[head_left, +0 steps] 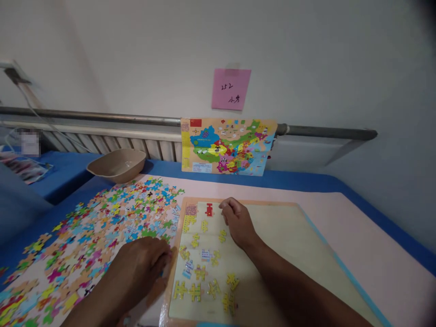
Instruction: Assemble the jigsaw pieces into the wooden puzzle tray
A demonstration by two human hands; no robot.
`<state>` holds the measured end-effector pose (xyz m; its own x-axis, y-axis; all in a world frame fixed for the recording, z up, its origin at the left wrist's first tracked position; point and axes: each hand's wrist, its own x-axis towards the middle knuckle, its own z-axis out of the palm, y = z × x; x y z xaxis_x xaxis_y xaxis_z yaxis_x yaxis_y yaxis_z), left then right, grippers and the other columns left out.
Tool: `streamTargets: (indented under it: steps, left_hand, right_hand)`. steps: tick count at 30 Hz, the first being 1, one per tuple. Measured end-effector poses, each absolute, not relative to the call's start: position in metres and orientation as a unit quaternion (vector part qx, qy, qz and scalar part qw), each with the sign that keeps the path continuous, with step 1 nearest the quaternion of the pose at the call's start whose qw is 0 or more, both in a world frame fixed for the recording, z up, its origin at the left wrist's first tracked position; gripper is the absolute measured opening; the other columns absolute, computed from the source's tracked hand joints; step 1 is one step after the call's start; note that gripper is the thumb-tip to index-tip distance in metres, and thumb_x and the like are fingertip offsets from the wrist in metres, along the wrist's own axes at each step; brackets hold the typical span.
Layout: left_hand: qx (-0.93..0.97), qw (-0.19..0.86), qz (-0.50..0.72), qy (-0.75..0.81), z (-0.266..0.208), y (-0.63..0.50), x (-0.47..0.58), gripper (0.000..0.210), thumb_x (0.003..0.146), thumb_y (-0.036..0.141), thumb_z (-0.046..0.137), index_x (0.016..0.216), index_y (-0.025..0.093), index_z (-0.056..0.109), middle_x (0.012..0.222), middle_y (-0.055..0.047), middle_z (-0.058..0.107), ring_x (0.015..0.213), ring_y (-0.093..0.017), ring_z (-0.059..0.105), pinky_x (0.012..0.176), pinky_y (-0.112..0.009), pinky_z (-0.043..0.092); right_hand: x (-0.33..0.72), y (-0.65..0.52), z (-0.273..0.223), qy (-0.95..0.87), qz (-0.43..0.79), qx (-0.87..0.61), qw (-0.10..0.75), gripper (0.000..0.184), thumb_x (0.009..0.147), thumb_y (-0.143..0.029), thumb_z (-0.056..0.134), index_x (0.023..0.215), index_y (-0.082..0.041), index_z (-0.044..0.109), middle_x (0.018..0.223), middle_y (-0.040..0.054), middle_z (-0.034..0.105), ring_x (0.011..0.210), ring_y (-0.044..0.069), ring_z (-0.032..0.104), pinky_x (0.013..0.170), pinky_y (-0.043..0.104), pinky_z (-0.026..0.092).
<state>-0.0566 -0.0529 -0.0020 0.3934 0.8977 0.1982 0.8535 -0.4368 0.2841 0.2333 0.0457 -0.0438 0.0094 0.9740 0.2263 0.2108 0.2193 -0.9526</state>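
Observation:
My right hand (239,223) is closed over the upper part of the puzzle board (282,259), its fingertips pinched just right of a red puzzle piece (209,210). Whatever those fingers may hold is too small to make out. My left hand (139,263) hovers at the board's left edge with fingers curled together; their contents are hidden. Several loose yellow puzzle pieces (195,292) are scattered down the board's left side. Among them lie pale pieces with blue print (205,255). A patterned piece (191,209) sits in the board's top left corner.
A wide heap of mixed puzzle pieces (132,209) covers the table's left side. Behind it stands a beige basin (117,165). A colourful map sheet (228,147) leans against the wall pipe (327,131), below a pink note (230,89).

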Motion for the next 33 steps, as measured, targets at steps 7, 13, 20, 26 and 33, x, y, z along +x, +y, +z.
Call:
streamTargets:
  steps: [7,13,20,26,33]
  left_hand:
    - [0.821,0.005,0.104,0.561,-0.007,-0.048,-0.058,0.033,0.1,0.021,0.044,0.074,0.024,0.064,0.073,-0.004,0.07,0.067,-0.022,0.065,0.061,-0.032,0.034]
    - [0.846,-0.025,0.052,0.531,-0.016,-0.05,-0.046,0.028,0.093,0.012,0.048,0.075,0.023,0.066,0.073,-0.006,0.071,0.067,-0.027,0.067,0.061,-0.036,0.04]
    - [0.877,-0.07,0.116,0.46,-0.011,-0.059,-0.026,0.018,0.08,0.008,0.065,0.071,0.023,0.061,0.065,-0.002,0.067,0.06,-0.022,0.064,0.057,-0.033,0.041]
    - [0.887,-0.135,0.197,0.396,-0.033,-0.049,-0.023,0.024,0.075,0.015,0.073,0.067,0.024,0.052,0.056,0.003,0.061,0.047,-0.016,0.055,0.047,-0.031,0.029]
    - [0.911,-0.174,0.217,0.305,-0.056,-0.046,-0.01,0.032,0.086,0.027,0.076,0.068,0.023,0.05,0.05,0.004,0.053,0.042,-0.013,0.048,0.043,-0.029,0.019]
  right_hand:
    - [0.231,0.042,-0.041,-0.622,0.37,-0.497,0.479,0.032,0.099,-0.051,0.053,0.08,-0.024,0.055,0.06,-0.0056,0.043,0.056,0.015,0.039,0.054,0.027,0.033]
    - [0.228,0.039,-0.033,-0.644,0.356,-0.493,0.464,0.032,0.1,-0.047,0.052,0.078,-0.024,0.053,0.061,-0.0055,0.041,0.058,0.015,0.037,0.056,0.028,0.032]
    - [0.226,0.038,-0.031,-0.669,0.326,-0.502,0.441,0.033,0.1,-0.049,0.052,0.078,-0.024,0.054,0.063,-0.0042,0.043,0.06,0.016,0.038,0.057,0.029,0.032]
    - [0.226,0.041,-0.03,-0.672,0.318,-0.527,0.412,0.041,0.099,-0.058,0.049,0.075,-0.025,0.053,0.062,-0.0037,0.042,0.059,0.016,0.039,0.055,0.028,0.032]
    - [0.227,0.043,-0.037,-0.661,0.33,-0.549,0.392,0.051,0.101,-0.067,0.042,0.074,-0.024,0.048,0.064,-0.0044,0.04,0.059,0.015,0.038,0.054,0.027,0.034]
